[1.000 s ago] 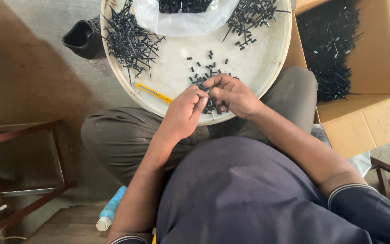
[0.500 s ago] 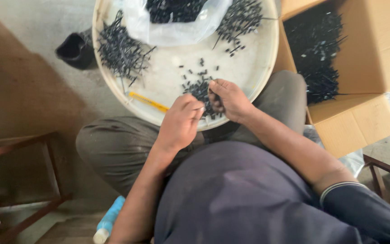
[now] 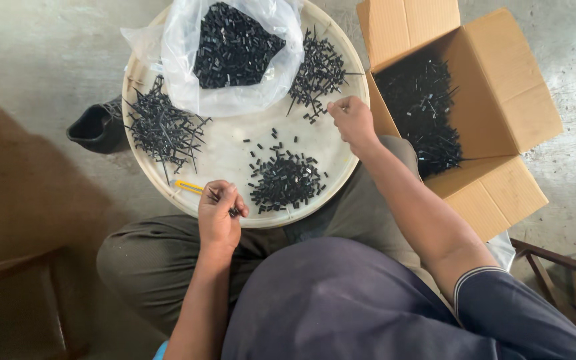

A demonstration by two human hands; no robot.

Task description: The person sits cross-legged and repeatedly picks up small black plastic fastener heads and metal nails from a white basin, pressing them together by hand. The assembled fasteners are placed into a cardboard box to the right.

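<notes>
Pinching a small black piece (image 3: 234,212) in left hand (image 3: 219,215) at the round tray (image 3: 235,150) near edge; right hand (image 3: 351,120) fingers closed on a thin black pin (image 3: 331,107) at its right edge.

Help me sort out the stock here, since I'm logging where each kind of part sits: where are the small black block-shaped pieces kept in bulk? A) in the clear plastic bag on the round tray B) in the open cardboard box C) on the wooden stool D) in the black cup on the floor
A: the clear plastic bag lies open on the round white tray and is filled with small black block-shaped pieces; the open cardboard box holds long thin black parts instead.
</notes>
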